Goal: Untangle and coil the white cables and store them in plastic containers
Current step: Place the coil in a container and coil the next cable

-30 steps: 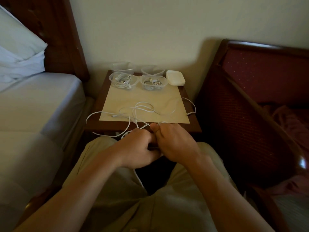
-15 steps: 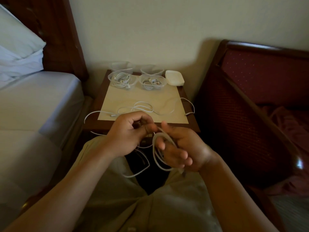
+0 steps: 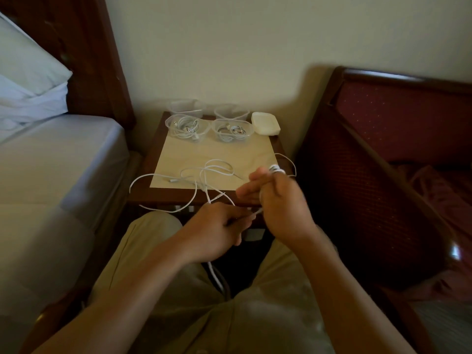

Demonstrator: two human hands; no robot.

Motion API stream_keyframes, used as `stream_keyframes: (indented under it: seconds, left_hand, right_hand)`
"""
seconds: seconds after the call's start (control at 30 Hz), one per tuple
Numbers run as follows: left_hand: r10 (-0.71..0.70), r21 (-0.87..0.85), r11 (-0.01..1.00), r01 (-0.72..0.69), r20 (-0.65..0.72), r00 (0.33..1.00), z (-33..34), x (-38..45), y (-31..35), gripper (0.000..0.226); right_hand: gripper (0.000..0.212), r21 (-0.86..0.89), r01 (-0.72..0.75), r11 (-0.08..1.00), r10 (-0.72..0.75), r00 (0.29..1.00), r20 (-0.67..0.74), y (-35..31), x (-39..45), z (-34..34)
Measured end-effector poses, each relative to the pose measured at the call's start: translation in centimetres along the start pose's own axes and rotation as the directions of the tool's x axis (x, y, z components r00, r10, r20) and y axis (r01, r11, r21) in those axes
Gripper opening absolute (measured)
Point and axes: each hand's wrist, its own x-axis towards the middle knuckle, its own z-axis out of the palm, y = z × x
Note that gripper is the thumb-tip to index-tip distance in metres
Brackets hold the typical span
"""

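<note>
Hands work a white cable at the near edge of a small wooden nightstand. The right hand is raised just above that edge, its fingers curled, with several turns of cable wound round the fingertips; motion blur hides whether the thumb presses on the turns. The left hand sits lower, just in front of the nightstand, thumb and forefinger pinching the cable where it runs across to the right hand. From that pinch one length hangs down between the person's knees, and the rest trails back in loose loops over a pale mat on the nightstand, with one loop spilling past the nightstand's left edge.

At the back of the nightstand, against the wall, stand four clear plastic tubs. The two front tubs each hold a coiled white cable; what the two rear tubs contain cannot be made out. A stack of white lids lies just right of the tubs. A bed flanks the nightstand on the left, a red upholstered seat on the right.
</note>
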Motion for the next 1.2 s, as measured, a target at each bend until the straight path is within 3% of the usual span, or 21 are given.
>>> stream_keyframes:
  seconds: [0.03, 0.1, 0.13, 0.17, 0.27, 0.3, 0.37, 0.47, 0.53, 0.57, 0.63, 0.73, 0.83, 0.9, 1.0, 1.1, 1.13, 1.2]
  left_hand:
    - [0.048, 0.077, 0.996, -0.048, 0.010, 0.999, -0.4, -0.2, 0.2, 0.016]
    - [0.098, 0.184, 0.977, -0.108, 0.062, 0.993, -1.3, -0.3, 0.5, 0.012]
    - [0.111, 0.224, 0.966, -0.126, 0.078, 0.991, -1.6, -0.3, 0.5, 0.015]
    - [0.130, 0.258, 0.955, -0.146, 0.078, 0.988, -1.9, -0.3, 0.4, 0.016]
    - [0.305, 0.291, 0.914, -0.282, -0.039, 0.951, -2.2, -0.1, -0.1, 0.011]
    - [0.377, 0.303, 0.891, -0.338, -0.080, 0.923, -2.2, 0.0, -0.2, 0.017]
    - [0.478, 0.348, 0.844, -0.407, -0.145, 0.866, -2.2, 0.3, -0.7, 0.024]
    - [0.537, 0.356, 0.823, -0.442, -0.235, 0.810, -2.5, 1.1, -1.7, 0.026]
    - [0.509, 0.266, 0.857, -0.442, -0.306, 0.804, -2.2, 1.3, -2.3, 0.025]
    - [0.473, 0.201, 0.881, -0.428, -0.343, 0.812, -1.8, 1.3, -2.3, 0.025]
    - [0.342, 0.058, 0.936, -0.348, -0.393, 0.854, -0.8, 1.1, -2.4, 0.040]
    - [0.138, -0.127, 0.976, -0.176, -0.262, 0.955, 0.2, 0.7, -1.7, 0.045]
    - [0.075, -0.056, 0.995, -0.086, -0.186, 0.980, 0.7, 0.5, -1.2, 0.034]
    - [-0.028, -0.084, 0.996, 0.021, -0.082, 0.996, 1.3, 0.3, -1.1, 0.025]
    - [-0.086, -0.041, 0.995, 0.088, 0.027, 0.996, 1.9, 0.0, -1.1, 0.026]
    - [-0.016, 0.128, 0.992, 0.012, 0.033, 0.999, 1.0, 0.1, -0.9, 0.025]
    - [0.022, 0.219, 0.975, -0.033, 0.054, 0.998, 0.5, 0.2, -0.9, 0.023]
    - [0.093, 0.410, 0.906, -0.101, 0.039, 0.995, -0.6, 0.4, -1.1, 0.021]
  right_hand:
    - [0.024, -0.274, 0.031, 0.961, -0.027, 0.999, 0.017, 0.4, -0.2, 0.3]
    - [0.024, -0.668, 0.130, 0.733, -0.078, 0.991, 0.106, 1.2, -0.5, 1.1]
    - [0.030, -0.741, 0.157, 0.653, -0.095, 0.988, 0.125, 1.6, -0.7, 1.4]
    - [0.035, -0.753, 0.157, 0.639, -0.088, 0.987, 0.131, 2.2, -0.6, 1.4]
    - [0.041, -0.735, 0.087, 0.673, 0.108, 0.971, 0.215, 2.2, 0.0, 0.8]
    - [0.043, -0.637, 0.012, 0.770, 0.195, 0.948, 0.253, 2.2, 0.0, 0.5]
    - [0.057, -0.250, -0.252, 0.935, 0.329, 0.880, 0.342, 2.2, -0.3, -0.1]
    - [0.073, 0.114, -0.492, 0.863, 0.351, 0.747, 0.565, 1.9, -1.2, -1.1]
    - [0.071, 0.263, -0.593, 0.761, 0.233, 0.627, 0.743, 1.7, -1.6, -1.1]
    - [0.067, 0.351, -0.623, 0.699, 0.140, 0.601, 0.787, 1.5, -1.6, -1.0]
    - [0.059, 0.533, -0.631, 0.565, 0.023, 0.657, 0.754, 1.3, -1.2, -0.7]
    - [0.048, 0.721, -0.559, 0.411, 0.032, 0.799, 0.601, 0.3, -0.9, -0.4]
    - [0.043, 0.805, -0.437, 0.400, 0.142, 0.898, 0.417, -0.8, -0.9, -0.1]
    - [0.046, 0.806, -0.307, 0.505, 0.243, 0.947, 0.208, -0.5, -0.5, 0.1]
    - [0.050, 0.581, -0.144, 0.801, 0.241, 0.966, -0.092, 0.5, 0.0, 0.1]
    - [0.031, 0.096, -0.050, 0.994, 0.065, 0.984, -0.164, 1.5, -0.2, 0.5]
    - [0.025, -0.160, -0.017, 0.987, -0.009, 0.987, -0.160, 2.0, -0.3, 0.7]
    - [0.023, -0.556, 0.038, 0.830, -0.090, 0.994, -0.067, 2.9, -0.6, 0.9]
